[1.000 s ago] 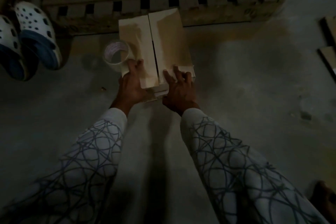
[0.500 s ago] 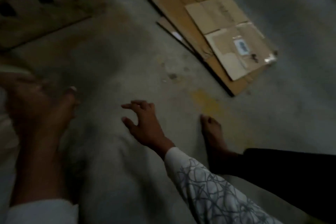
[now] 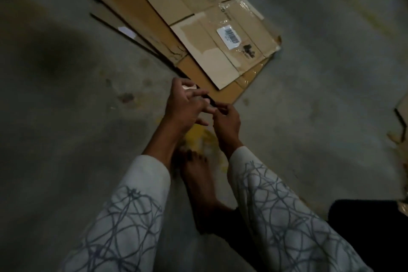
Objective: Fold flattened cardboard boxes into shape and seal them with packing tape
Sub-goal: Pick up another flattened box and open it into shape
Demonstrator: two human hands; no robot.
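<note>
Stained concrete floor (image 3: 66, 121) under flattened cardboard boxes (image 3: 209, 57)

Grey concrete floor (image 3: 320, 106), stained; yellow patch (image 3: 199, 139) on it. One bare foot (image 3: 201, 185) just below the patch. Black trouser leg (image 3: 366, 227), lower right.

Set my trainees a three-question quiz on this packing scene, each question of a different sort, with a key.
1. True or false: the flattened boxes lie stacked on the floor.
2. The barcode label is stuck on: A the top box; B the floor; C a sleeve.
3. Fill in: the left hand and right hand meet close to a bare ____.
Key: 1 true; 2 A; 3 foot.
</note>
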